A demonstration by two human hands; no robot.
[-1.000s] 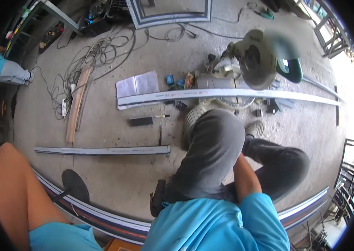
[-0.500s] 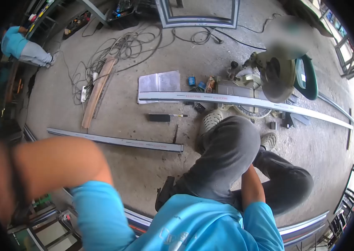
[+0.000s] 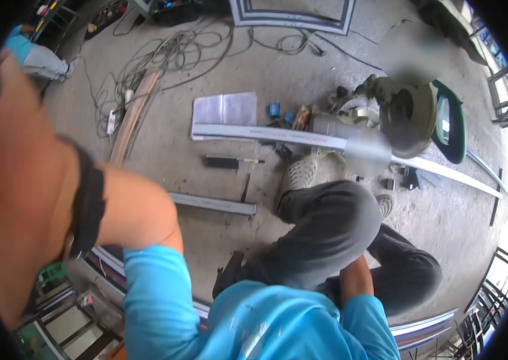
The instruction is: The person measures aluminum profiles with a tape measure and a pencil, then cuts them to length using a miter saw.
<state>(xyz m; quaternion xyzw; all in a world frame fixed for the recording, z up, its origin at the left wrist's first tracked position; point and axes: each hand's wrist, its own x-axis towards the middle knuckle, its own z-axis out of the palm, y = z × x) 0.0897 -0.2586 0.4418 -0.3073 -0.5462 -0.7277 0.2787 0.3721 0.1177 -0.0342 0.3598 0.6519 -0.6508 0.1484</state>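
Note:
My left hand (image 3: 23,192) is raised close to the camera at the left edge, large and blurred, with a black band behind it at the wrist. Its fingers cannot be made out, nor anything it may hold. My right forearm passes down between my bent legs, and the hand is hidden there. In front of my knees, a long pale profile (image 3: 266,131) lies across the base of a miter saw (image 3: 407,114) with a green handle. The profile's left end covers the lower edge of an open paper sheet (image 3: 224,108).
Left of centre are a shorter profile (image 3: 212,204), a black-and-yellow tool (image 3: 224,162), a wooden strip (image 3: 136,114) and tangled cables (image 3: 176,51). A metal frame (image 3: 293,23) is at the top. Another person (image 3: 38,57) is at upper left. More profiles (image 3: 425,327) lie behind me.
My left hand and forearm have come up and nearer the camera, filling more of the left side. The whole view has shifted slightly. My right arm stays between my legs.

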